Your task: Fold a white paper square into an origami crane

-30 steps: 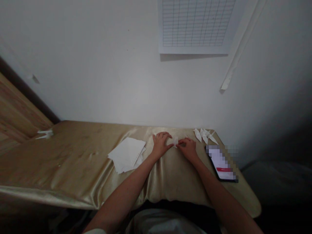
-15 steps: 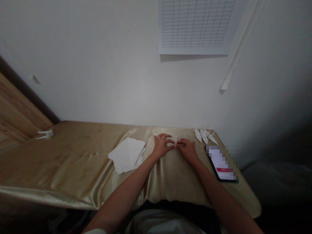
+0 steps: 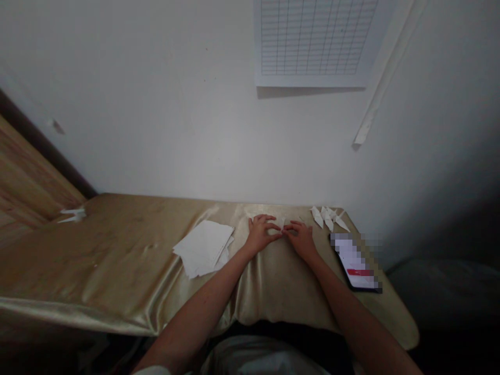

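A small piece of folded white paper stands between my fingertips near the back of the table; its exact folds are too small to make out. My left hand pinches it from the left with thumb and forefinger, the other fingers stretched forward. From the right, my right hand grips the same paper, its fingertips almost meeting those of the left. Several folded paper cranes lie to the right of my right hand. A loose stack of white paper sheets is left of my left hand.
A phone with a lit, partly blurred screen lies at the right. Gold satin cloth covers the table, which meets a white wall. Another white folded piece sits at the far left by a wooden panel. A grid sheet hangs above.
My fingertips have drawn slightly closer together at the bottom of the folded paper, which now shows less between them. Everything else stays in place.
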Tool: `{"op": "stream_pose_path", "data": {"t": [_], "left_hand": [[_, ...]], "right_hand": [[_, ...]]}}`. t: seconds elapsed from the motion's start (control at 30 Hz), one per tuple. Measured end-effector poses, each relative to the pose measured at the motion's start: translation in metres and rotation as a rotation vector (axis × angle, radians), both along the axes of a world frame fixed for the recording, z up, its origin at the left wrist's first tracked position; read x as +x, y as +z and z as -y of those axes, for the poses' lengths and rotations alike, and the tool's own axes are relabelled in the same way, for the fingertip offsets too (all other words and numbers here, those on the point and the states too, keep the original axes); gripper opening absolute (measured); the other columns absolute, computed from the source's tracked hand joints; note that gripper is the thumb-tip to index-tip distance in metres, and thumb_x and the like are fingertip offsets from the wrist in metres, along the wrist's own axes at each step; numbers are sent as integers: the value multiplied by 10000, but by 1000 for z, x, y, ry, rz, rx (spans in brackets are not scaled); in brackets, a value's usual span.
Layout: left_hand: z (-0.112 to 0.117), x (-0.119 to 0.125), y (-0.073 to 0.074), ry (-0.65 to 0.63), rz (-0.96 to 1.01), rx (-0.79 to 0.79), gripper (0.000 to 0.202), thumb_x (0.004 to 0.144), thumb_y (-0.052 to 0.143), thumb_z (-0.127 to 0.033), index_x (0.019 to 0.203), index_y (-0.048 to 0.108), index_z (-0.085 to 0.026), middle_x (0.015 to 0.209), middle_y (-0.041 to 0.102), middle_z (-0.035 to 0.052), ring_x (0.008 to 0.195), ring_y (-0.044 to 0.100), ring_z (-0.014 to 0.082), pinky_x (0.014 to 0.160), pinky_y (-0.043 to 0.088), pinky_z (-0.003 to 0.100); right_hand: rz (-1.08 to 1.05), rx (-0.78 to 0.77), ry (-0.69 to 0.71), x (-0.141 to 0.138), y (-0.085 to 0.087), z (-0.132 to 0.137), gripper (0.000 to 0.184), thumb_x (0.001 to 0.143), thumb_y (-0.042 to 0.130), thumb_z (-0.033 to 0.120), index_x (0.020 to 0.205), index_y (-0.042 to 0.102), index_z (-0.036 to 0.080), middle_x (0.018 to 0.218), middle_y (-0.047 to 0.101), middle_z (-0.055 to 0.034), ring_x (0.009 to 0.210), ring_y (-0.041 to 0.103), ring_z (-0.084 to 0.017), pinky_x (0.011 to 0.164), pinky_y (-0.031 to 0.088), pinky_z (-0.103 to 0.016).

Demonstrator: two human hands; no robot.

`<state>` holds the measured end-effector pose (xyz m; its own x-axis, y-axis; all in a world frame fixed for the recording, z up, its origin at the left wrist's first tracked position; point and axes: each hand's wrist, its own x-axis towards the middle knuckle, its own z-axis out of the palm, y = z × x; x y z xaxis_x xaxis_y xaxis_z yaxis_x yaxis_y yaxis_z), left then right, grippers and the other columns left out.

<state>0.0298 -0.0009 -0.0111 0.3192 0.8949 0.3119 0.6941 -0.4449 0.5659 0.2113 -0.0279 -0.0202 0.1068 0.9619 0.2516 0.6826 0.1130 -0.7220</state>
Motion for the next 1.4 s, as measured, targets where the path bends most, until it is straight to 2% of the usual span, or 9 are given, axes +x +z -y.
{"op": "stream_pose_path", "data": {"t": [0.23, 0.47, 0.73, 0.97, 1.13, 1.33, 1.4], "left_hand": [[-5, -1, -3, -1, 12, -19, 151, 795, 844, -354, 944, 822, -346, 1380, 659, -7, 1354, 474, 286, 1203, 265, 546], [-11, -4, -11, 13, -27, -29, 150, 809, 794, -251, 948, 811, -305, 1407, 641, 2, 1362, 482, 286, 1190, 294, 532], [-10, -1, -13, 46, -2, 11, 61, 871, 762, -319, 894, 801, -279, 1400, 646, 26, 1343, 503, 277, 1182, 302, 538], [-18, -3, -14, 18, -9, -26, 49, 834, 791, -266, 873, 820, -261, 1465, 604, 57, 1364, 513, 320, 1170, 323, 569], [-16, -1, -17, 71, 60, -3, 31, 805, 820, -280, 831, 829, -267, 1433, 632, 51, 1342, 543, 316, 1174, 337, 548], [-17, 2, -17, 116, 114, -4, 41, 801, 822, -298, 808, 831, -258, 1375, 674, 59, 1299, 585, 293, 1154, 382, 509], [-17, 2, -17, 120, 113, -7, 26, 800, 822, -288, 808, 831, -265, 1367, 681, 50, 1290, 593, 290, 1151, 388, 505]], "right_hand": [[-6, -15, 6, 1, -1, -1, 210, 869, 643, 362, 961, 786, 237, 1259, 698, -120, 1313, 553, -298, 1208, 69, -677], [58, -29, 57, -1, -5, -1, 240, 895, 570, 300, 1049, 727, 204, 1293, 675, -137, 1344, 517, -284, 1206, 75, -676], [178, -4, 87, -4, -7, 1, 248, 944, 475, 289, 1082, 670, 219, 1328, 656, -122, 1340, 489, -287, 1186, 58, -705], [187, 64, 59, -5, -10, 1, 192, 935, 516, 273, 989, 694, 225, 1380, 630, -98, 1338, 476, -303, 1177, 74, -722], [150, 72, 45, -4, -11, 1, 176, 923, 553, 265, 1008, 703, 226, 1347, 644, -88, 1327, 498, -304, 1175, 93, -730], [161, 122, 12, -3, -12, 1, 173, 912, 634, 382, 903, 730, 238, 1280, 664, -85, 1297, 519, -325, 1165, 81, -750], [188, 134, 26, -2, -13, 1, 170, 913, 637, 376, 877, 728, 237, 1260, 670, -81, 1277, 527, -322, 1160, 93, -749]]}}
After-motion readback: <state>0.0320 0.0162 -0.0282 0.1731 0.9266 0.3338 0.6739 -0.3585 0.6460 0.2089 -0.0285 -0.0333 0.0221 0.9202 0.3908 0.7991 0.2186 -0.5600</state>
